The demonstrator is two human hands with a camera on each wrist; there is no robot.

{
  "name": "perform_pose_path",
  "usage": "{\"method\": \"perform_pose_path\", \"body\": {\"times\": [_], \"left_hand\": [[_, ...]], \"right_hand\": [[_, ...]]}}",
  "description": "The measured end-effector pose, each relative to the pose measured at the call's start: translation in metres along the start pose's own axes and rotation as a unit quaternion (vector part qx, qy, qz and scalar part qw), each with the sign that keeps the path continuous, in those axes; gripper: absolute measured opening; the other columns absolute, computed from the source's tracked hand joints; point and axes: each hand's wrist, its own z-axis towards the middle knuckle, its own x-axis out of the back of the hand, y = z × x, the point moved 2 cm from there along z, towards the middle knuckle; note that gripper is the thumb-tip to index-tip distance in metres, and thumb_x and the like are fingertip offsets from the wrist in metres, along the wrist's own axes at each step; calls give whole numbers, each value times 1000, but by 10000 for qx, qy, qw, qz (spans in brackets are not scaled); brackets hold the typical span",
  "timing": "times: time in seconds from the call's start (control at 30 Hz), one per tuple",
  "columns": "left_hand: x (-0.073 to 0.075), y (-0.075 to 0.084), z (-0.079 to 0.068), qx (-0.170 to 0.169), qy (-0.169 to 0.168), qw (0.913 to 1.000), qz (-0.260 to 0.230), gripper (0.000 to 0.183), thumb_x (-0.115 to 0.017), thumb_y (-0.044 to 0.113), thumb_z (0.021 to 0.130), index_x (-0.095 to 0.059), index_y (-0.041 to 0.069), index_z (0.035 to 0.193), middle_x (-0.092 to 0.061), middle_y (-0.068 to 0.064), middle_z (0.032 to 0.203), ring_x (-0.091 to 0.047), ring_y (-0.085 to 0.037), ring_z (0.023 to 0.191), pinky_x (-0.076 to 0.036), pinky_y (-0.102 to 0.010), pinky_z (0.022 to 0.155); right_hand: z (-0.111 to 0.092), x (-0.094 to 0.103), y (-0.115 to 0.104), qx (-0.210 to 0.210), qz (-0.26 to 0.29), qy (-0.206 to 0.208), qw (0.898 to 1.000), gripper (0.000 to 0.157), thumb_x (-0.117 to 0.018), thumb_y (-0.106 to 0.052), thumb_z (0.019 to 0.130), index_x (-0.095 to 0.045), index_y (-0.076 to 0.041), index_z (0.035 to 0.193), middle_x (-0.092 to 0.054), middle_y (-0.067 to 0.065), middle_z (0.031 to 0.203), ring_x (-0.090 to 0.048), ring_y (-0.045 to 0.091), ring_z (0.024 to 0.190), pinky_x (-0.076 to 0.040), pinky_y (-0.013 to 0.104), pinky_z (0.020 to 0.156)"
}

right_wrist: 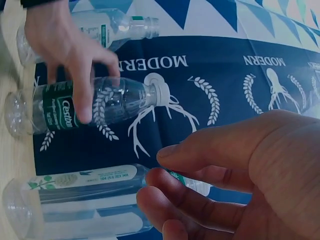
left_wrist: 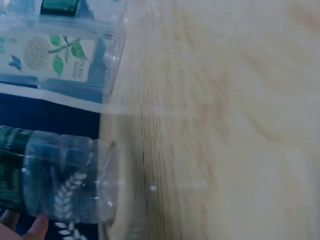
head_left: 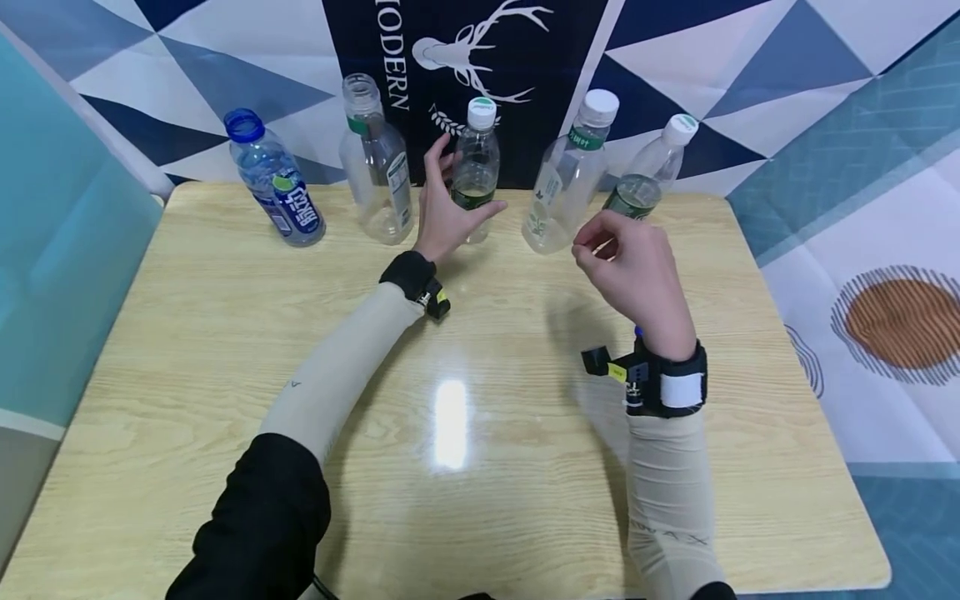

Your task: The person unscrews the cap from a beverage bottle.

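Observation:
My left hand reaches around a small clear water bottle with a green label and white cap, standing mid-row. Its thumb and fingers are spread to either side of the bottle; in the left wrist view, fingertips are right at the label of the bottle. My right hand hovers with loosely curled fingers in front of a large clear bottle and a small green-labelled bottle, both white-capped. From the right wrist, thumb and fingertips show nothing between them.
To the left stand a large uncapped clear bottle and a blue-tinted bottle with a blue top. All the bottles line the far edge of the wooden table, against a patterned cloth. A teal surface borders the left side.

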Motion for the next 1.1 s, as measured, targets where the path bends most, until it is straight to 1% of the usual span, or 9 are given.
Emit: {"method": "perform_pose_path", "body": {"times": [0.1,0.2,0.3,0.43,0.57,0.7,0.87,0.97,1.1], "left_hand": [[-6,-4,6,-6,-24,10000,43,117,-96,30,70,-23,19,161,-48,-7,156,-50,-9,140,-37,-21,114],[-9,-7,9,-8,4,9999,172,115,-95,33,70,-26,23,161,-49,-2,158,-53,-7,138,-36,-22,115],[-10,-8,12,118,52,9995,286,107,-93,34,74,-30,26,160,-52,1,156,-56,-9,135,-38,-23,113],[-10,-6,15,250,21,9985,478,95,-88,32,78,-37,25,157,-53,2,156,-56,-13,135,-40,-25,111],[-9,-1,13,248,-50,9974,677,84,-84,27,76,-45,22,150,-62,-1,146,-61,-15,127,-45,-29,106],[-4,8,5,268,-260,9962,789,78,-80,27,74,-49,21,145,-67,-2,137,-65,-16,119,-49,-31,100],[6,20,-9,256,-588,9956,678,75,-79,25,73,-51,23,143,-71,-4,125,-68,-17,107,-52,-33,92],[15,27,-21,232,-605,9960,610,75,-80,24,71,-52,24,141,-73,-4,121,-69,-16,101,-53,-34,87],[30,35,-41,148,-625,9966,525,79,-82,22,68,-53,22,142,-72,-7,119,-68,-18,100,-54,-36,87]], "right_hand": [[0,-1,-1,11,4,-25,10000,10,-66,-10,94,-72,-5,99,-74,14,97,-67,28,88,-48,37,72],[0,-4,-3,55,-21,-34,10000,10,-65,-10,94,-72,-5,98,-74,14,96,-68,28,87,-48,37,73],[0,-4,-3,96,-44,-28,9999,9,-65,-9,93,-72,-4,97,-75,14,95,-69,28,85,-48,36,72],[-1,-4,-4,81,-60,-33,9999,9,-65,-8,93,-72,-4,96,-75,14,94,-69,28,84,-47,36,72],[-1,-5,-3,37,-58,-57,10000,10,-65,-10,94,-73,-5,97,-75,14,94,-68,28,85,-46,36,71],[-1,-7,-2,51,-92,-59,9999,9,-65,-10,93,-73,-6,97,-75,13,94,-68,28,84,-46,37,71],[-1,-10,-3,126,-147,-38,9998,9,-65,-10,93,-73,-7,95,-75,13,92,-70,27,82,-46,37,71],[0,-12,-4,167,-153,-57,9997,10,-65,-11,92,-73,-7,95,-75,12,92,-70,26,82,-46,36,71],[0,-15,-8,171,-186,-78,9996,9,-65,-12,93,-73,-8,94,-75,12,92,-69,26,80,-46,36,69]]}}
